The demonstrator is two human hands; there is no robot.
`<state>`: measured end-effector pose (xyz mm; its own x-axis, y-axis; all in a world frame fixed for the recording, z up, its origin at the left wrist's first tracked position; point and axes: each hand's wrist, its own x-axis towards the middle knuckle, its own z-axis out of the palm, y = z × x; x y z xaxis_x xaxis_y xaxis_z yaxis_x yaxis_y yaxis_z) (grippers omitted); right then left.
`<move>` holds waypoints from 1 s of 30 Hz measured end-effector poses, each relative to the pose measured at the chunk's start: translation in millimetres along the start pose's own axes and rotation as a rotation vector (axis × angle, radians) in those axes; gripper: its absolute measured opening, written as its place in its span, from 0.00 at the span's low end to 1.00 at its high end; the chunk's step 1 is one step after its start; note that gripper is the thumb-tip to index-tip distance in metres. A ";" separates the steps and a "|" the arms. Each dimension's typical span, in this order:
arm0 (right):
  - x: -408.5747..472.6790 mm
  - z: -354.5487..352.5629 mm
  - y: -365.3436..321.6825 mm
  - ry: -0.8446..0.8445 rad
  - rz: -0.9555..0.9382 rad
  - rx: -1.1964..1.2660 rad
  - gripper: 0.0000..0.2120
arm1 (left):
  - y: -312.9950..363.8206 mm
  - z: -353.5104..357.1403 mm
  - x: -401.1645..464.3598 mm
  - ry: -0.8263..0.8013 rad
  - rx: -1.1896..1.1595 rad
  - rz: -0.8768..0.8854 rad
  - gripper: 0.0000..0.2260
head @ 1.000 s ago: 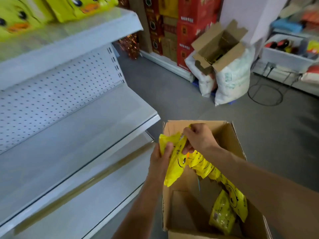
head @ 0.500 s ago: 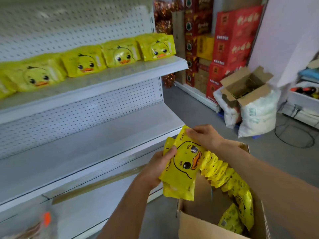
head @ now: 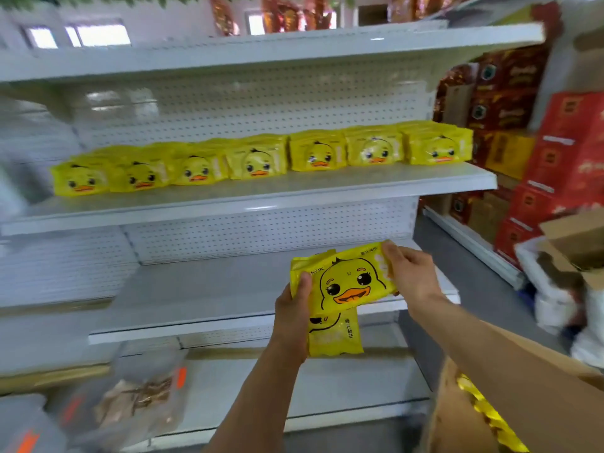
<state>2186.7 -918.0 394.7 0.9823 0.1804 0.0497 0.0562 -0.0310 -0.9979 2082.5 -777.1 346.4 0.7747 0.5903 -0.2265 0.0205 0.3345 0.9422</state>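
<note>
A yellow duck-face packet (head: 346, 282) is held level in front of the white shelving. My left hand (head: 294, 308) grips its left end, thumb on the front. My right hand (head: 411, 276) pinches its right end. A second yellow packet (head: 336, 335) hangs behind and below the first, also held by my left hand. A row of several matching duck packets (head: 261, 158) lies on the middle shelf (head: 248, 204). The shelf below it (head: 202, 289) is bare behind my hands.
A cardboard box (head: 454, 407) with more yellow packets stands at the lower right, under my right forearm. Clear bags of snacks (head: 137, 400) lie on the bottom shelf at the left. Red cartons (head: 555, 158) are stacked at the right. An open carton on white sacks (head: 575, 256) stands beside them.
The packets have come up out of the box and turned level in front of the shelves. The view has swung upward from the box to the shelving.
</note>
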 end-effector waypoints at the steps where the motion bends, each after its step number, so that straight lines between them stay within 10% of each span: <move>1: -4.2 20.7 -4.6 -0.030 0.012 0.069 0.17 | 10.5 -18.2 0.9 0.026 0.009 0.032 0.15; 12: -33.7 266.6 -24.1 -0.314 0.148 0.214 0.14 | 126.6 -240.8 37.9 0.203 0.044 0.108 0.12; 20: -29.9 369.0 -33.3 -0.865 0.112 0.008 0.18 | 182.8 -345.4 76.8 0.359 0.129 0.138 0.17; 30: 8.7 460.6 -74.7 -0.788 -0.117 -0.057 0.10 | 233.2 -403.8 125.4 0.473 0.034 0.217 0.19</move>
<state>2108.8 -461.3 451.0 0.5558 0.8265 0.0893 0.1805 -0.0152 -0.9835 1929.3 -328.5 437.9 0.3932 0.9135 -0.1046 -0.0820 0.1482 0.9856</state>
